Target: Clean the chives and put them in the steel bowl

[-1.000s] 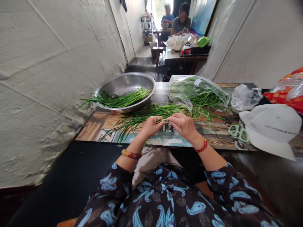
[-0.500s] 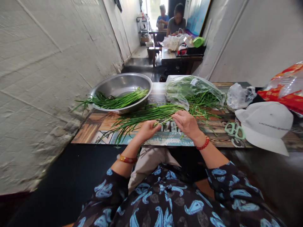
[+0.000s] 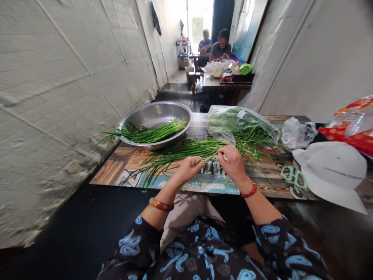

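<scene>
Over the table's front part, my left hand (image 3: 190,170) is closed around a few green chive stalks (image 3: 207,158). Their pale ends reach to my right hand (image 3: 232,163), whose thumb and fingertips are pinched on them. Just behind both hands, a loose pile of chives (image 3: 175,152) lies across the patterned wooden table (image 3: 106,163). At the back left stands a wide steel basin (image 3: 136,117) with more chives (image 3: 159,133) in it, some hanging over its left rim. Behind my right hand, a clear plastic bag (image 3: 224,120) holds another bunch, with stalks spilling out.
To the right lie a pale green two-looped object (image 3: 287,173) like scissor handles, a white cap (image 3: 332,163), a crumpled plastic bag (image 3: 298,133) and a red-and-clear package (image 3: 342,134). Farther back, two people sit by a cluttered table (image 3: 211,81). A wall (image 3: 58,97) runs along the left.
The view has tilted up, so everything sits lower in the picture. Both hands stay close together on the stalks, with only slight finger movement.
</scene>
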Demonstrator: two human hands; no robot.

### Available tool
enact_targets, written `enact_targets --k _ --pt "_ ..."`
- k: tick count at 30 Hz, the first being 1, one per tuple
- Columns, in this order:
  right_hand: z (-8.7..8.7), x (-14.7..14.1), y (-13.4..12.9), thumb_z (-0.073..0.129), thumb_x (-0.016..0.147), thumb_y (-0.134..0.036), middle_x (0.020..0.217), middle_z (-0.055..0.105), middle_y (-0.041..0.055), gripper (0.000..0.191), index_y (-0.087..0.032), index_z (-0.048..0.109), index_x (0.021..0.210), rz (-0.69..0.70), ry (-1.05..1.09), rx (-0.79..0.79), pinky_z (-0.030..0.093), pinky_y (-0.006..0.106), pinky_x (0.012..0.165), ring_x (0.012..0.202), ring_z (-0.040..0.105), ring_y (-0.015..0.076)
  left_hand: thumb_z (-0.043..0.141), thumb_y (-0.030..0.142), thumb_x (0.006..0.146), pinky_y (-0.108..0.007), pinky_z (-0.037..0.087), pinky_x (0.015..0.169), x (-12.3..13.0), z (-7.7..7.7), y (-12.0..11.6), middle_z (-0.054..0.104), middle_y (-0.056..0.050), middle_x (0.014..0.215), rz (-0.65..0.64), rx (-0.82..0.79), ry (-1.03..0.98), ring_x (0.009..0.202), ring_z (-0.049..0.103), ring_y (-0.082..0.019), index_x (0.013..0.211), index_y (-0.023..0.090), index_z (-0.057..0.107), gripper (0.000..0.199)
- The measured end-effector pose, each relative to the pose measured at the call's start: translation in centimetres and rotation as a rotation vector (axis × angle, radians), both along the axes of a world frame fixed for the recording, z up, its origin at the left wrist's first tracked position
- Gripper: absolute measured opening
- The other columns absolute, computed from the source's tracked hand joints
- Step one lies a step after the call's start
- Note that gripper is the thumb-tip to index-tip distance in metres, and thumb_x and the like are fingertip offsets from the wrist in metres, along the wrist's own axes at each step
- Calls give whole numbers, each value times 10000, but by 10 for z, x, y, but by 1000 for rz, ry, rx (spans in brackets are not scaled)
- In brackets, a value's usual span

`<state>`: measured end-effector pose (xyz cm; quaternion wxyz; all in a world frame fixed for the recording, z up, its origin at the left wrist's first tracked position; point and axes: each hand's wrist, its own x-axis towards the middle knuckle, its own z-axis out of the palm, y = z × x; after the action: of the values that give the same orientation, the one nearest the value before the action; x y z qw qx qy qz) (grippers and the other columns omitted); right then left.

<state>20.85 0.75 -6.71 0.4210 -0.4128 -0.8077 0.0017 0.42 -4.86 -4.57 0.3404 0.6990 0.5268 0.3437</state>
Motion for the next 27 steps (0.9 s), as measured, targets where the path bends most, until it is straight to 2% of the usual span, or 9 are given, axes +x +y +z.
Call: enact_targets --k 5,9,14,20,27 --pt "0 15 3 515 943 -209 877 676 59 188 -213 702 929 55 -112 -57 478 350 810 871 607 213 540 366 821 -238 312 591 -8 -8 -2 475 33 580 37 -45 34 596 410 -109 609 143 559 309" --pt "1 15 -4 512 962 -243 961 684 64 219 -242 700 1074 104 -244 -29 462 347 792 894 592 217 532 328 824 -242 294 578 -7 -17 3 465 36 563 45 -29 61 575 396 -106 594 143 554 296" --pt "5 6 -11 465 987 -251 989 691 63 232 -227 696 979 185 -340 9 430 333 796 879 572 207 540 294 830 -247 298 596 -3 -18 6 503 28 594 45 -12 104 601 406 -109 632 135 588 259" --pt "-1 5 -6 481 959 -207 910 689 72 211 -194 689 932 82 -251 0 438 339 813 880 563 225 555 329 844 -248 321 615 -6 -18 1 502 23 616 8 -7 54 632 415 -115 631 143 566 284" --pt "-14 -6 4 512 905 -161 862 694 55 191 -220 678 831 -13 5 -53 464 354 840 876 600 223 551 392 836 -236 291 560 7 -8 -1 420 40 595 7 -94 -160 584 349 -97 631 160 506 313"
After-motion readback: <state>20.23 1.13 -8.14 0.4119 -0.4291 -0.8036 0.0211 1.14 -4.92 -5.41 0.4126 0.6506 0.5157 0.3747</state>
